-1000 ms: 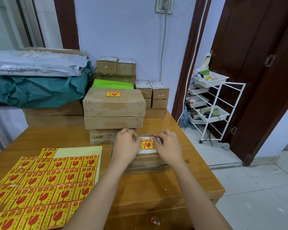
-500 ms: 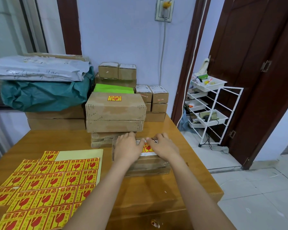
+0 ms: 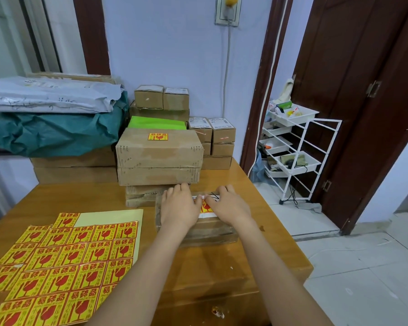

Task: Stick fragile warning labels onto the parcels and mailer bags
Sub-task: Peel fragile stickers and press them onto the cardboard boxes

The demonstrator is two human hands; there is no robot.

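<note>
Your left hand (image 3: 180, 205) and your right hand (image 3: 230, 205) are both lying palm-down on the flat cardboard parcel (image 3: 212, 231) in front of you on the desk (image 3: 222, 274), with fingers stretched out and flat, holding nothing. They are pressing on either side of a yellow-and-red fragile label (image 3: 206, 207), which is sitting on the parcel's white shipping slip and showing only in the gap between your hands. Your fingertips are reaching toward the parcel's far edge.

Just beyond the parcel, a stack of larger boxes is standing; the top box (image 3: 159, 151) is already wearing a fragile label (image 3: 157, 136) near its far edge. Behind it a green packet (image 3: 157, 122) is lying, with small cartons (image 3: 161, 97) stacked behind and to its right.

To your left on the desk, sheets of fragile stickers (image 3: 64, 262) are lying flat, overlapping one another, with some backing paper bare at the top. Farther back on the left, grey mailer bags (image 3: 47, 94) are resting on a teal bag (image 3: 57, 132), itself on long cartons.
</note>
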